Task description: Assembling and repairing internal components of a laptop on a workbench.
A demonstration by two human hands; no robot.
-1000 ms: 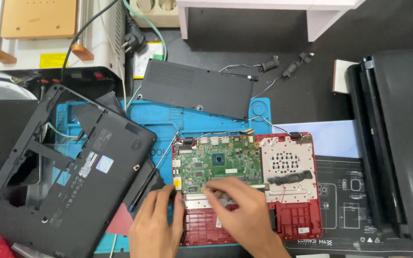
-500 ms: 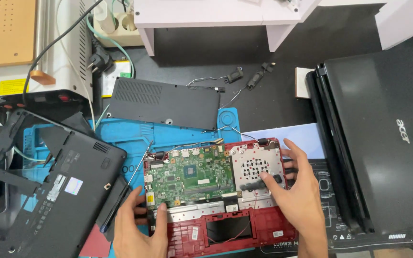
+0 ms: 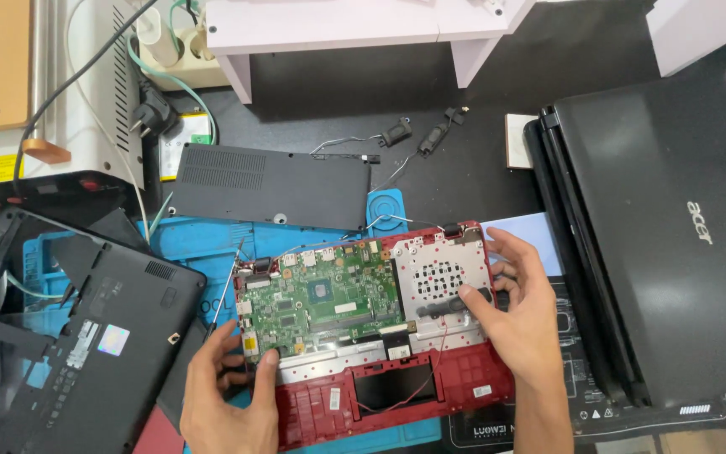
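Black laptop base cover (image 3: pixel 77 336): left, near, lying loose.
Left hand (image 3: pixel 233 399): fingers (image 3: pixel 269 370) curled, pressed on the near-left edge of the red laptop chassis (image 3: pixel 397 395).
Red laptop chassis: centre of worktop (image 3: pixel 464 176), on a blue mat (image 3: pixel 203 244); probably light, stiff plastic, best held by its edges.
Green motherboard (image 3: pixel 325 298): seated inside; fragile.
Right hand (image 3: pixel 527 315): fingers spread, thumb on a black part over the perforated silver panel (image 3: pixel 439 273).
Closed black laptop (image 3: pixel 665 219): right.

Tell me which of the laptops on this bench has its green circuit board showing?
The red laptop shell between the left hand and right hand. Its green circuit board lies bare; the black closed laptop and black bottom case show none.
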